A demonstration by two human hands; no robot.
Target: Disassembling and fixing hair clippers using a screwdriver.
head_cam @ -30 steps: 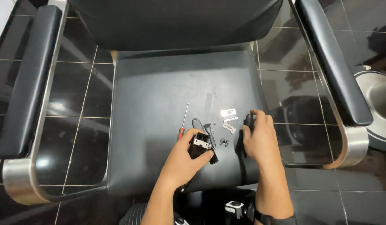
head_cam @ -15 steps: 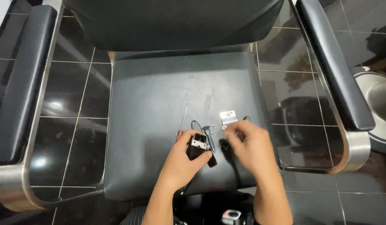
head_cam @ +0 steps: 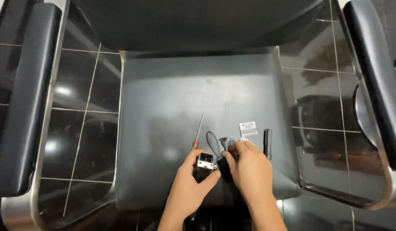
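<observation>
We see a black leather chair seat [head_cam: 172, 98] filling the middle of the frame, with padded black armrests on chrome frames at the far left [head_cam: 24, 98] and far right [head_cam: 375, 72], and glossy dark floor tiles [head_cam: 78, 128] around it

Low in the centre, our left hand [head_cam: 187, 192] curls around a small black boxy device with a silvery metal face [head_cam: 204, 164], thumb on its right side and fingers wrapped behind its left, so the device is held just above the front part of the seat. Our right hand [head_cam: 249, 169] sits just beside it, fingers bent and bunched over a small dark part [head_cam: 225, 169] next to the device; we cannot tell exactly how the fingertips grip it, since the knuckles hide them. A thin black looped cord [head_cam: 211, 143] rises from between the two hands

Just above the left hand lies a slim screwdriver with a red handle and long metal shaft [head_cam: 199, 128], pointing towards the top of the frame. Right of centre, a small flat white metal plate with holes [head_cam: 248, 128] rests on the seat, and a short black cylindrical piece [head_cam: 267, 143] lies just to its lower right, near the right hand
</observation>
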